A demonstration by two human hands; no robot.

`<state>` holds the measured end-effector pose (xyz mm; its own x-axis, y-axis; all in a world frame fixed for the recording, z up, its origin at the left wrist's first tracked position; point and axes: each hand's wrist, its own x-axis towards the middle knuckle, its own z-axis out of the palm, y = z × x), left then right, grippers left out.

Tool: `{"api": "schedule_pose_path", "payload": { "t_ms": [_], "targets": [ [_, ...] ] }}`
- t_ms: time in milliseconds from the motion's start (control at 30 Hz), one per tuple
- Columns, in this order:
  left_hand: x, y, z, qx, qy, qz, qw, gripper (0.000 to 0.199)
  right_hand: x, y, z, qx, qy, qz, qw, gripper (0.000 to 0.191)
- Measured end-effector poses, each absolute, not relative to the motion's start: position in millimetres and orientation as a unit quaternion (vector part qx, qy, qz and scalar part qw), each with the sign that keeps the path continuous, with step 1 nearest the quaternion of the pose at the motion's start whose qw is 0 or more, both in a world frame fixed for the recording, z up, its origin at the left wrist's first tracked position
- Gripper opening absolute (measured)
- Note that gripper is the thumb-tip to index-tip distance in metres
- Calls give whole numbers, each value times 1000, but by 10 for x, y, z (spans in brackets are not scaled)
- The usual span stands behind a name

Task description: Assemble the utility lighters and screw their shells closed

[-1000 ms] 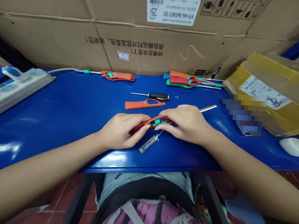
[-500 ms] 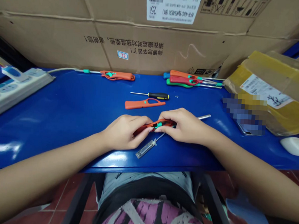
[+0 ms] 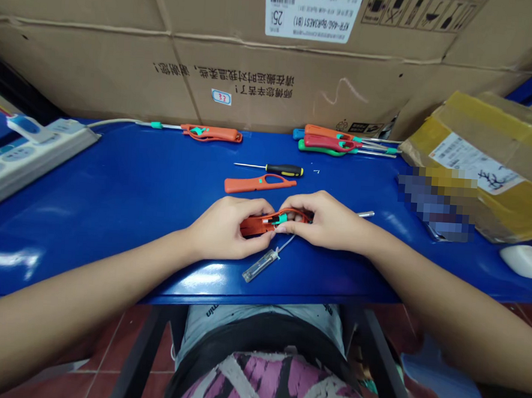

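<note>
An open orange lighter shell (image 3: 254, 225) with a green trigger part (image 3: 282, 218) is held between both hands above the blue table. My left hand (image 3: 228, 228) grips its wide end, fingers closed around it. My right hand (image 3: 321, 221) pinches the narrow end near the green part. A metal tube (image 3: 366, 214) sticks out to the right past my right hand. A clear fuel tank (image 3: 260, 266) hangs from or lies at the end of a thin pale tube below the shell. Behind the hands lie a loose orange shell half (image 3: 258, 184) and a black-yellow screwdriver (image 3: 284, 170).
At the back are an orange lighter (image 3: 212, 134) and several coloured lighters (image 3: 326, 140). A white power strip (image 3: 29, 154) lies left. A taped carton (image 3: 479, 170), a blurred flat object (image 3: 437, 206) and a white item (image 3: 526, 260) are right. A large cardboard box (image 3: 229, 58) stands behind.
The held shell has tilted so that its open inside now shows more. The metal tube's tip sits slightly lower. Both hands keep their hold.
</note>
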<state>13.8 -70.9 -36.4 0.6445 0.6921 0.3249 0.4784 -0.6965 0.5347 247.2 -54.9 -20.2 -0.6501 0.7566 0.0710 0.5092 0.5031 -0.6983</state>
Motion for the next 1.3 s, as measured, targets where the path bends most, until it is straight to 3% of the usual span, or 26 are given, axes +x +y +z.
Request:
{"api": "schedule_pose_path", "payload": {
  "t_ms": [267,833,1133,1300],
  "targets": [
    [158,-701,-350,875,373,225,214,19,2451,-565,-185,-397,-857,285,162,23],
    [172,-682,-368,872,392,192,220,20,2446,-538,-212,-361,-830,365,217,11],
    [172,-639,-384,890,394,199,114,29,2472,-453,-296,-362,-884,193,227,14],
    [163,-617,-384,893,377,209,130,35,2499,-371,-394,-388,-880,160,224,20]
  ]
}}
